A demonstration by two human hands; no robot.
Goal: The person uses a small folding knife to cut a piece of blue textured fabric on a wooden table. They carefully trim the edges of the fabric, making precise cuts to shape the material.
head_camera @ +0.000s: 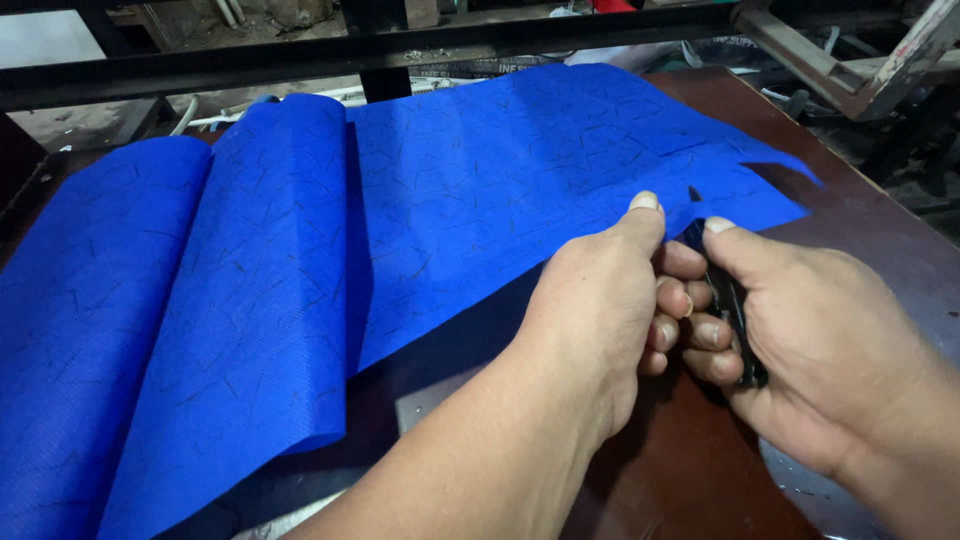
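i see my left hand (600, 300) pinching the blue sheet (450, 190) edge; my right hand (810, 340) grips what looks like a dark cutter (728, 300), just right of it at centre-right.

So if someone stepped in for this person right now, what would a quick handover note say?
Left hand: thumb pressing the near edge of the blue sheet, fingers curled.
Right hand: closed on a dark cutting tool, tip at the sheet's edge.
Sheet: spread over the brown table, with raised folds at left.
Done: the right end already has notched cuts.
Left: most of the sheet looks uncut.
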